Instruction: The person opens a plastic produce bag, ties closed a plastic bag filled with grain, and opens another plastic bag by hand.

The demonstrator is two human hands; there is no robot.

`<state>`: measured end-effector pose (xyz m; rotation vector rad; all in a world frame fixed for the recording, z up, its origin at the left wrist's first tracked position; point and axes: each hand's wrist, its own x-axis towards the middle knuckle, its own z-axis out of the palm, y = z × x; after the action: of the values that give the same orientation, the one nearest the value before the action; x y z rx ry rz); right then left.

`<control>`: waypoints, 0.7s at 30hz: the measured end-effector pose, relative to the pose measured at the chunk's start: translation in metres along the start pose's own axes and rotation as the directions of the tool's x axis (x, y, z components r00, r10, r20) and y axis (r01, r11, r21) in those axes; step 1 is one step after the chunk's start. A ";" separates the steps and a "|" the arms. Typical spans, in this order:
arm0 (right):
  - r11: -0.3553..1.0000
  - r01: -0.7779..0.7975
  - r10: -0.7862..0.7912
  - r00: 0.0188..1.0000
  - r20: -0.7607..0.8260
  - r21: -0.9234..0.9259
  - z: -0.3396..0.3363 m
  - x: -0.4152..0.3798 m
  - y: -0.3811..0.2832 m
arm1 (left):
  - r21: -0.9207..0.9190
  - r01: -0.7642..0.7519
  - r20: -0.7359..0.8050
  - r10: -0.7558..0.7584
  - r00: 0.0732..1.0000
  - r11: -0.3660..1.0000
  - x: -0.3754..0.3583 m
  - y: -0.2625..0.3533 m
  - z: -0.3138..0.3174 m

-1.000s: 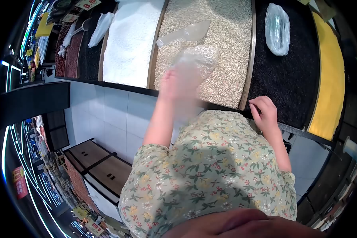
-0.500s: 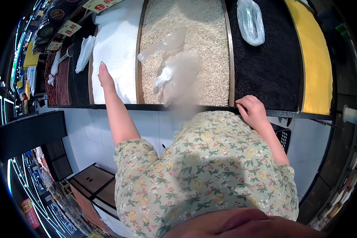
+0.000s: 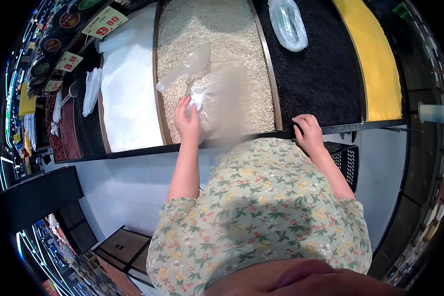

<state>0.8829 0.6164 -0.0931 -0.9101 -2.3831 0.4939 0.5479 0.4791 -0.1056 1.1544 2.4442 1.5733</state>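
A clear plastic bag (image 3: 209, 101) with a bunched white top lies on pale, oat-like grain (image 3: 217, 34), its right side lost in a blurred patch. My left hand (image 3: 187, 121) reaches over the front of that bin, thumb and fingers parted, fingertips right at the bunched top. Just beyond is a translucent plastic scoop (image 3: 190, 66), resting on the grain. To the right, my right hand (image 3: 309, 133) rests with loosely bent fingers at the front edge of a bin of black grain (image 3: 320, 74), holding nothing.
White grain or powder (image 3: 130, 89) fills the bin on the left, and yellow grain (image 3: 375, 59) the far right one. A wrapped oval bundle (image 3: 288, 24) lies on the black grain. Price signs (image 3: 105, 22) stand at the upper left. Wooden dividers (image 3: 266, 54) separate the bins.
My left hand has moved right, from over the white bin to the plastic bag on the pale grain. My right hand stays at the bin edge. The view has shifted slightly.
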 end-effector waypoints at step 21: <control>0.975 -0.005 -0.052 0.966 0.254 0.221 0.024 -0.008 -0.028 | 0.246 -0.371 0.170 0.337 0.926 0.895 -0.054 -0.011 -0.004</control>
<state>0.8596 0.5881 -0.1003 -0.7546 -2.5005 0.8962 0.5798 0.4423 -0.1318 1.7742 2.5348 1.1964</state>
